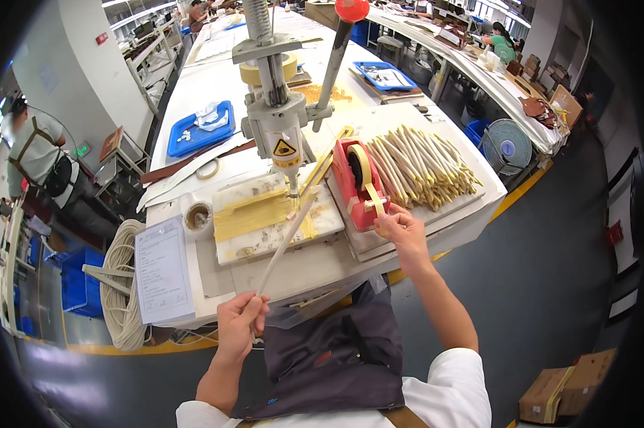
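"What's each hand holding?"

"Left hand (242,318) pinches the cord (284,246); right hand (400,230), the tape (374,197) end."

"How does the cord lie?"

"From the left hand, away and slanting right; the red dispenser (355,203) stands just beyond the right."

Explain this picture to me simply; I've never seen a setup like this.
There is no robot here, just a person's two bare hands. A wide fisheye camera worn on the head looks down, so straight edges bend near the rim. The left hand holds a thin pale rod-like piece; the right hand pinches yellowish tape at a red dispenser. On the table stands a grey lever press above a white board. Right of the dispenser lies a pile of similar pale pieces with yellowish ends.
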Available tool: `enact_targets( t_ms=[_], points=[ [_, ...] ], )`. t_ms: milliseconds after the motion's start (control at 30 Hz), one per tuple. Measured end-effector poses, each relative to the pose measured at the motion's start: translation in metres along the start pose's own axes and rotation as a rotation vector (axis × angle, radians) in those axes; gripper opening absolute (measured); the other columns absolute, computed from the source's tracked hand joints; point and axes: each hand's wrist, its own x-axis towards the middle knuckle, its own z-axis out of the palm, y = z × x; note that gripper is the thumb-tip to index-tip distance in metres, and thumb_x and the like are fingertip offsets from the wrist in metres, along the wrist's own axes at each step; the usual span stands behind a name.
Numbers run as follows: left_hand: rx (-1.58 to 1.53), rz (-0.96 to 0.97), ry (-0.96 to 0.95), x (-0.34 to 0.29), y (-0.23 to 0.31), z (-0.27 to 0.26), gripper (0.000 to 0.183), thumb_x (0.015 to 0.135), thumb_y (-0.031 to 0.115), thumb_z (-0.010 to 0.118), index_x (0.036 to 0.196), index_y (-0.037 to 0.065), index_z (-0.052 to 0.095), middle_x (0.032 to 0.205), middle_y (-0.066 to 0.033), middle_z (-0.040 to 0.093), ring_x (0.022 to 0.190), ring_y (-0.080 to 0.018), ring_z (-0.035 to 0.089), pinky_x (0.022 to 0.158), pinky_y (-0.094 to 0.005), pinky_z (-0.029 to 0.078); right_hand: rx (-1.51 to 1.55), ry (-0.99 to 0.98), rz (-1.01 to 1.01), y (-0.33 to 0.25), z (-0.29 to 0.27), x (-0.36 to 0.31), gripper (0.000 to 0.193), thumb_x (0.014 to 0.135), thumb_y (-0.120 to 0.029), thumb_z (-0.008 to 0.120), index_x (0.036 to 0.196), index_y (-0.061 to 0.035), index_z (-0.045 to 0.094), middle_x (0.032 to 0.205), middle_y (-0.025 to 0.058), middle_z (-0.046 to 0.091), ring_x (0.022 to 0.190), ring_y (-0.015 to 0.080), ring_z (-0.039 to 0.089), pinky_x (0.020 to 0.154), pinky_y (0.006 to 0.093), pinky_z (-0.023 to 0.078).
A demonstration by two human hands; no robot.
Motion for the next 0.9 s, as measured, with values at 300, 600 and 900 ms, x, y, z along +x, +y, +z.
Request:
enact_targets(
  t_ms=[300,600,900],
  points=[
    [0.044,-0.019,-0.056,0.006,0.012,0.032,0.022,0.101,0.012,0.061,0.108,-0.007,0.069,0.080,-0.0048,0.065,0.054,-0.0048,0.047,0.046,-0.0197,0.034,-0.287,0.025,-0.140,0.006,-0.019,0.002,0.021,0.092,-0.012,0.072,0.081,0.0056,0.070,0.096,0.0132,0.071,0.087,0.0164,0.067,0.078,0.0266,0.049],
    [0.223,0.146,-0.177,-0.007,0.003,0.054,0.026,0.104,0.017,0.057,0.118,-0.002,0.068,0.089,-0.0010,0.062,0.063,-0.0046,0.049,0.054,-0.0201,0.040,-0.348,-0.712,-0.282,-0.075,0.068,-0.106,0.013,0.090,-0.008,0.074,0.087,0.0017,0.067,0.073,0.0056,0.069,0.062,0.0061,0.062,0.056,0.0228,0.050],
    [0.350,0.437,-0.169,-0.013,-0.004,0.058,0.020,0.101,0.008,0.060,0.117,-0.003,0.067,0.090,-0.0042,0.060,0.072,-0.0089,0.055,0.063,-0.0241,0.044,-0.356,-0.626,-0.227,-0.066,0.089,-0.114,0.017,0.091,-0.011,0.075,0.084,0.0032,0.067,0.068,0.0051,0.068,0.058,0.0050,0.059,0.052,0.0225,0.047]
  ],
)
